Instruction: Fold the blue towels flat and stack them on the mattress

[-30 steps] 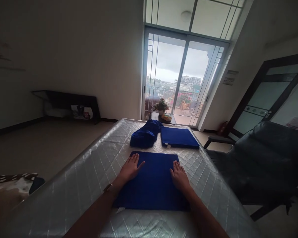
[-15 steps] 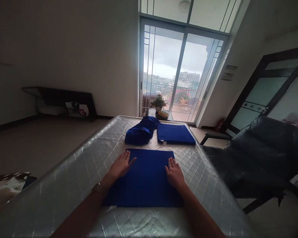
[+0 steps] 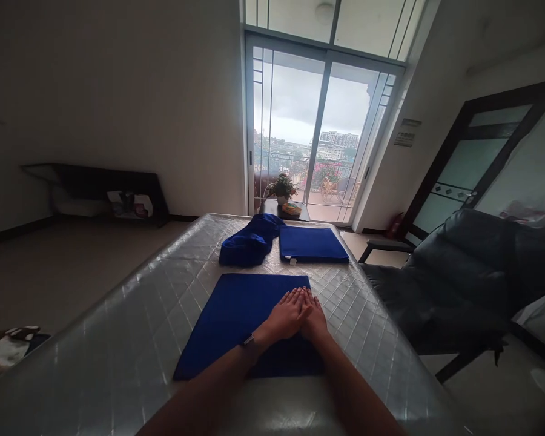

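A flat, folded blue cloth (image 3: 227,321) lies squarely in front of me on the table. My left hand (image 3: 287,313) rests near the cloth's right edge, fingers stretched out flat, its fingertips up against my right hand. Along that same edge my right hand (image 3: 314,318) also lies flat with fingers extended, partly covered by the left. Farther back sits a second folded blue cloth (image 3: 313,244) with a small white tag. To its left is a crumpled blue cloth (image 3: 249,241).
The table (image 3: 131,327) wears a shiny quilted cover. At right stands a black padded chair (image 3: 454,284). Beyond the table's far edge a potted plant (image 3: 282,188) stands on a small table before the glass sliding door (image 3: 286,103).
My left hand has moved from the cloth's left edge across to the right, beside my right hand. The right hand stays at the right edge. The view has shifted slightly.
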The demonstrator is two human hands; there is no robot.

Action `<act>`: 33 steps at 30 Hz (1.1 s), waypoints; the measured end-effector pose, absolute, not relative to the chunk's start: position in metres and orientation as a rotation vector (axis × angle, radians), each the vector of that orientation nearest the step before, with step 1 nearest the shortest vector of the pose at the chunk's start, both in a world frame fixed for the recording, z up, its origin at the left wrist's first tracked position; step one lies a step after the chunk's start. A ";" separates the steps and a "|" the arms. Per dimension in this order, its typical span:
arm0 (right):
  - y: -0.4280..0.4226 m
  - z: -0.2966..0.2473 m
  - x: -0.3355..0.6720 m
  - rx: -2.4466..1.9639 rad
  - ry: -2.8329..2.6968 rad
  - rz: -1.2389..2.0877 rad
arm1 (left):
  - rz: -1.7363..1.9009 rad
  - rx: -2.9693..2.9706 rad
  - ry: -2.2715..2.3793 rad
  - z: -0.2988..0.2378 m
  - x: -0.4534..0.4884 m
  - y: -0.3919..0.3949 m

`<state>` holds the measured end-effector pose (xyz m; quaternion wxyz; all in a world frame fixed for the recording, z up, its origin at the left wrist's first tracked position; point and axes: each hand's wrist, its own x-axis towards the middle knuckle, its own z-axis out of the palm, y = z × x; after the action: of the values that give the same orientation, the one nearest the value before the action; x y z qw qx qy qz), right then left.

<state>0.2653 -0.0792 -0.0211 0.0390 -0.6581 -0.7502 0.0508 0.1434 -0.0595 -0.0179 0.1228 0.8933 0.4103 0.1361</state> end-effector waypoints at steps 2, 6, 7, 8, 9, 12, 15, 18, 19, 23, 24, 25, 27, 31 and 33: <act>-0.080 -0.021 0.265 -2.008 -2.302 0.139 | 0.408 2.551 1.236 -0.022 0.143 -0.056; -0.078 -0.020 0.261 -2.027 -2.230 0.143 | 0.446 2.549 1.323 -0.033 0.117 -0.051; -0.078 -0.020 0.261 -2.034 -2.207 0.152 | 0.442 2.553 1.354 -0.035 0.108 -0.051; -0.077 -0.021 0.260 -2.038 -2.189 0.163 | 0.433 2.555 1.386 -0.036 0.099 -0.050; -0.077 -0.021 0.260 -2.034 -2.179 0.173 | 0.416 2.554 1.420 -0.037 0.091 -0.050; -0.076 -0.021 0.260 -2.035 -2.162 0.192 | 0.361 2.539 1.513 -0.034 0.066 -0.050; -0.076 -0.021 0.260 -2.040 -2.156 0.189 | 0.314 2.505 1.585 -0.030 0.041 -0.051; -0.077 -0.020 0.260 -2.041 -2.153 0.183 | 0.294 2.460 1.654 -0.028 0.015 -0.052; -0.077 -0.020 0.260 -2.039 -2.154 0.182 | 0.284 2.443 1.680 -0.028 0.006 -0.052; -0.077 -0.019 0.260 -2.034 -2.159 0.176 | 0.259 2.377 1.809 -0.032 -0.026 -0.051; -0.077 -0.019 0.260 -2.035 -2.160 0.174 | 0.274 2.363 1.835 -0.034 -0.032 -0.051; -0.077 -0.019 0.260 -2.037 -2.160 0.173 | 0.297 2.351 1.853 -0.036 -0.037 -0.050; -0.078 -0.019 0.260 -2.044 -2.160 0.169 | 0.344 2.333 1.867 -0.041 -0.042 -0.048; -0.078 -0.017 0.260 -2.056 -2.160 0.167 | 0.415 2.315 1.847 -0.055 -0.046 -0.040; -0.078 -0.016 0.260 -2.063 -2.163 0.178 | 0.496 2.329 1.797 -0.063 -0.048 -0.037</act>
<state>0.2597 -0.0781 -0.0161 0.0735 -0.6871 -0.7204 0.0593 -0.0478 -0.0367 -0.0626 0.0789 0.7783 0.6005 0.1658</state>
